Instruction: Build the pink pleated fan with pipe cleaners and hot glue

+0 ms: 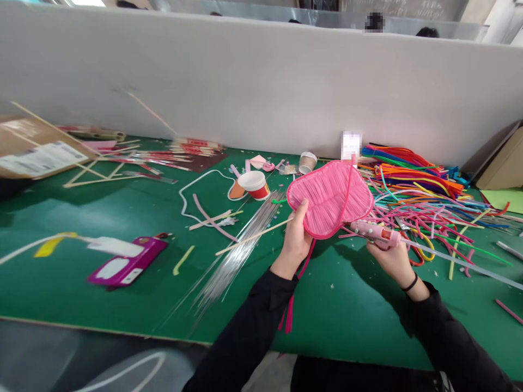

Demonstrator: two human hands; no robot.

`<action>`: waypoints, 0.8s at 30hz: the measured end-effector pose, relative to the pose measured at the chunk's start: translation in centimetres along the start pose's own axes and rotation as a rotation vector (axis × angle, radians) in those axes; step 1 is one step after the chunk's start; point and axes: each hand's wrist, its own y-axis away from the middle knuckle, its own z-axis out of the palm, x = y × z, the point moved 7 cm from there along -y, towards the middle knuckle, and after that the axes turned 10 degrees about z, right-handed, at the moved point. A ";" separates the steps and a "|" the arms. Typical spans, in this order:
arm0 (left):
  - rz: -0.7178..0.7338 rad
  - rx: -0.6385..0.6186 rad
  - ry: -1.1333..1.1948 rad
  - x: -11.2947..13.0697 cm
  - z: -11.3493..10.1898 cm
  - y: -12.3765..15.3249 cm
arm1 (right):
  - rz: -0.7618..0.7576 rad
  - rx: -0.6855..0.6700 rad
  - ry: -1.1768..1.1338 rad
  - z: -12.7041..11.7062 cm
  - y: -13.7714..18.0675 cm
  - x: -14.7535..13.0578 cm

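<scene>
My left hand [295,234] is closed on the lower left edge of a pink leaf-shaped piece [330,197] made of pipe cleaners, holding it up above the green table [122,218]. Its pink stem tails [291,310] hang down by my left sleeve. My right hand [391,256] grips a pink glue gun [375,233], whose nozzle end lies at the leaf's lower right edge.
A pile of coloured pipe cleaners [425,196] lies to the right. Thin metal wires [239,250], a red-and-white paper cup [255,184], a brown cup [306,161], a magenta phone [128,261], wooden sticks [102,174] and cardboard boxes [36,147] sit around. A white partition [261,76] stands behind.
</scene>
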 end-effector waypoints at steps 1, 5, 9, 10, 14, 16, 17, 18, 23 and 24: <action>0.002 -0.004 0.004 0.0 0.0 0.0 | 0.001 -0.005 -0.003 0.0 0.0 0.0; 0.000 0.004 0.033 0.0 0.1 0.1 | 0.012 -0.021 -0.026 0.1 0.1 -0.3; -0.002 0.012 0.043 0.0 0.2 0.1 | 0.028 -0.013 -0.040 0.1 0.0 -0.4; 0.002 0.008 0.033 0.0 0.3 0.1 | 0.033 -0.007 -0.041 0.0 0.0 -0.4; 0.034 -0.022 0.008 0.1 0.4 0.0 | 0.050 -0.005 -0.045 0.0 0.0 -0.6; 0.048 -0.034 0.003 0.1 0.3 0.0 | 0.051 -0.014 -0.044 0.0 0.0 -0.7; 0.053 -0.037 -0.001 0.1 0.3 -0.1 | 0.052 -0.013 -0.041 0.0 0.0 -0.7; 0.055 -0.038 -0.004 0.1 0.3 -0.1 | 0.054 -0.009 -0.038 0.0 0.0 -0.7; 0.055 -0.022 -0.008 0.1 0.1 -0.2 | 0.061 0.005 -0.009 0.0 0.0 -0.2; 0.059 -0.020 -0.005 0.1 0.2 -0.2 | 0.061 0.003 -0.004 0.0 0.0 -0.1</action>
